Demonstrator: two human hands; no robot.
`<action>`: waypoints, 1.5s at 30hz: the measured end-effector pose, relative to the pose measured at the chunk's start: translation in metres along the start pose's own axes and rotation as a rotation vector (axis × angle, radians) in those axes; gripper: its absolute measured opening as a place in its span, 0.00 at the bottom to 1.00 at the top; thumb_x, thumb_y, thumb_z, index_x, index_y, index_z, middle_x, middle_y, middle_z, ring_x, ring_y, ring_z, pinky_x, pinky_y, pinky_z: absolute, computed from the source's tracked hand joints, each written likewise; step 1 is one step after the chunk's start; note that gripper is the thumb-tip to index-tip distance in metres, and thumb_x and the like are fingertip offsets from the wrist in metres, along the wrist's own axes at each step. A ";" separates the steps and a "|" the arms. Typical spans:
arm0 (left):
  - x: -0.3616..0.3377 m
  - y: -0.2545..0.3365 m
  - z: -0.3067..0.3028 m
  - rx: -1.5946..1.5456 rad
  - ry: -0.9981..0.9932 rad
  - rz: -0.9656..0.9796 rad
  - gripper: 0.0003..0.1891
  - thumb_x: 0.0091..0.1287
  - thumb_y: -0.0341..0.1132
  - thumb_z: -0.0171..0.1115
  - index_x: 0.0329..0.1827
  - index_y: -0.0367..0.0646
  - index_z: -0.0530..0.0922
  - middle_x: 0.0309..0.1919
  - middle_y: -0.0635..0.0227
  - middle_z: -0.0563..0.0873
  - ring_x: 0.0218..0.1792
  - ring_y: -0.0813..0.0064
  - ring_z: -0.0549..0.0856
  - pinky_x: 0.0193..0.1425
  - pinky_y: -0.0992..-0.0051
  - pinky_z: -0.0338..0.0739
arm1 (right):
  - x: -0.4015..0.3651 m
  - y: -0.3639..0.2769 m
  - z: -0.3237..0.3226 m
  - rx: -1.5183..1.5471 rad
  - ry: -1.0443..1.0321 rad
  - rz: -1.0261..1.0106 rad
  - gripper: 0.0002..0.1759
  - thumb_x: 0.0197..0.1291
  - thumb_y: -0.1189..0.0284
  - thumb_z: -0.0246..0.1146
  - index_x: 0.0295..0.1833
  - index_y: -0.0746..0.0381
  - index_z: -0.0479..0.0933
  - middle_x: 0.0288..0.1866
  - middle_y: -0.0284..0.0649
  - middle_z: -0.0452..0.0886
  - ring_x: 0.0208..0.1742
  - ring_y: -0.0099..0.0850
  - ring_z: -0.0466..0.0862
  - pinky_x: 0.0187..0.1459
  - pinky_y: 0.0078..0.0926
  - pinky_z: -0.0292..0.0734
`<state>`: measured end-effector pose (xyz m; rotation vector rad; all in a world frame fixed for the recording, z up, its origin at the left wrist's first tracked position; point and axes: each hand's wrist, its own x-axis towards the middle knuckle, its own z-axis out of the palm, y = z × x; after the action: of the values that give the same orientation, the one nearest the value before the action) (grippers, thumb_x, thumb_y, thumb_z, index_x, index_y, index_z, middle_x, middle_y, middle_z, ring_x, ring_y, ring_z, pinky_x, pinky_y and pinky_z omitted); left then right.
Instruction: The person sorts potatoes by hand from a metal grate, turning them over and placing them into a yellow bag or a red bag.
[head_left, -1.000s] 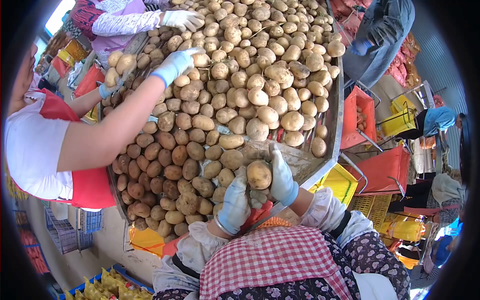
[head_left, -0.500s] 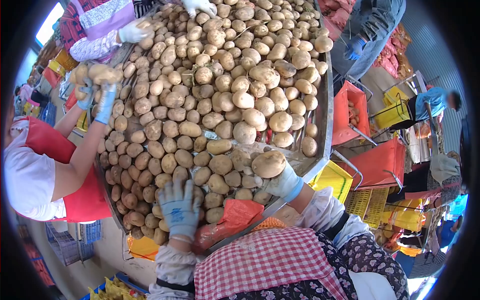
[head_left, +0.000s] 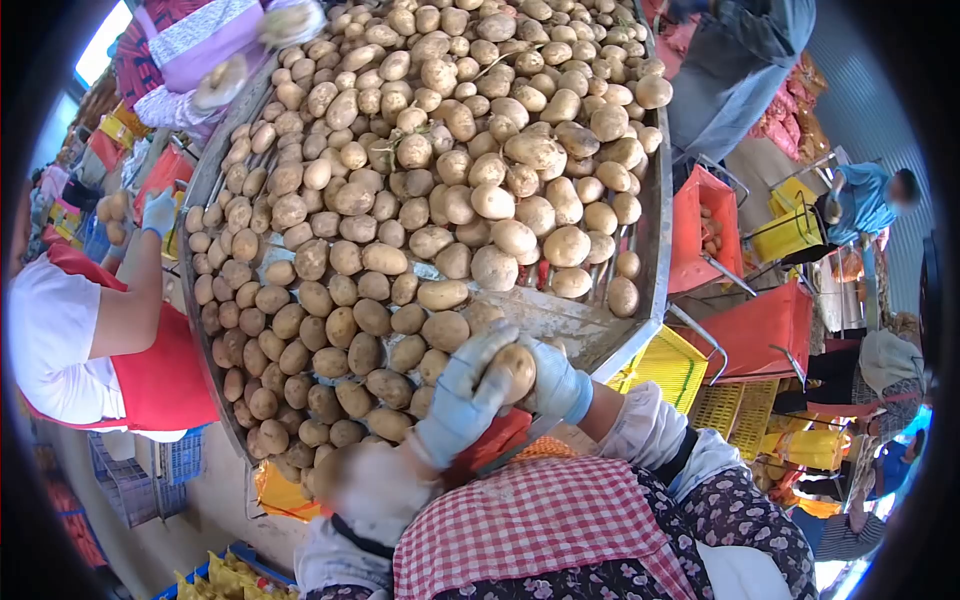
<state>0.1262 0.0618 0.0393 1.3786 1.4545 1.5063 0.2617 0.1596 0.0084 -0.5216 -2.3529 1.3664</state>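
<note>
At the near edge of the sorting table (head_left: 590,325), my gloved hands meet around a potato (head_left: 517,370). My left hand (head_left: 460,400) is closed on its left side, with the fingers reaching over the top. My right hand (head_left: 560,382), in a pale blue glove too, is closed against the other side; its palm and some fingers are hidden. Many loose potatoes (head_left: 365,258) cover the table just beyond both hands. Under my wrists lies a piece of red plastic (head_left: 490,440) at the table's edge.
A co-worker in a red apron (head_left: 160,360) stands at the left, lifting potatoes; another in purple (head_left: 205,50) works at the far left. Beyond the right rim stand red containers (head_left: 755,330) and yellow crates (head_left: 665,360). Blue crates (head_left: 135,480) sit on the floor at left.
My left hand has left the potatoes at the table's front and moved right to meet my right hand, which has drawn slightly nearer. The red-aproned co-worker has carried potatoes away from the table.
</note>
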 end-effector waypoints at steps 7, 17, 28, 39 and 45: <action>0.014 -0.028 -0.062 -0.283 0.599 -0.430 0.15 0.77 0.33 0.46 0.58 0.36 0.77 0.46 0.66 0.85 0.45 0.74 0.84 0.53 0.76 0.78 | -0.067 0.030 -0.091 0.860 0.194 0.234 0.11 0.65 0.76 0.57 0.51 0.65 0.74 0.46 0.46 0.83 0.43 0.34 0.85 0.42 0.29 0.84; 0.039 -0.041 -0.044 1.246 -0.316 -0.182 0.36 0.54 0.52 0.66 0.65 0.46 0.72 0.51 0.57 0.80 0.53 0.56 0.76 0.54 0.58 0.73 | -0.146 0.075 -0.185 -0.679 0.877 0.569 0.13 0.63 0.66 0.63 0.48 0.64 0.82 0.46 0.45 0.85 0.50 0.40 0.83 0.55 0.33 0.75; 0.006 -0.036 -0.068 -0.541 0.098 -0.371 0.27 0.71 0.42 0.57 0.67 0.35 0.64 0.61 0.58 0.74 0.63 0.65 0.74 0.68 0.64 0.69 | 0.021 -0.006 -0.053 0.395 0.125 0.230 0.47 0.56 0.69 0.70 0.76 0.62 0.52 0.70 0.48 0.64 0.71 0.38 0.65 0.69 0.39 0.60; -0.019 -0.014 -0.056 0.309 0.176 -0.270 0.23 0.72 0.41 0.52 0.66 0.41 0.71 0.49 0.56 0.81 0.48 0.60 0.79 0.55 0.61 0.72 | 0.031 -0.002 -0.011 0.949 -0.279 0.473 0.37 0.67 0.44 0.52 0.70 0.60 0.62 0.59 0.44 0.76 0.57 0.37 0.80 0.58 0.38 0.77; -0.083 -0.045 -0.094 1.312 -0.012 -0.208 0.32 0.62 0.47 0.58 0.70 0.48 0.67 0.69 0.53 0.66 0.70 0.49 0.61 0.72 0.47 0.51 | 0.034 -0.001 -0.003 2.085 0.123 0.689 0.30 0.72 0.48 0.39 0.63 0.60 0.67 0.53 0.56 0.78 0.51 0.51 0.81 0.52 0.49 0.81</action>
<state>0.0496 -0.0355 -0.0105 1.7481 2.6327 0.2564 0.2336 0.1776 0.0154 -0.5338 0.2629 2.7847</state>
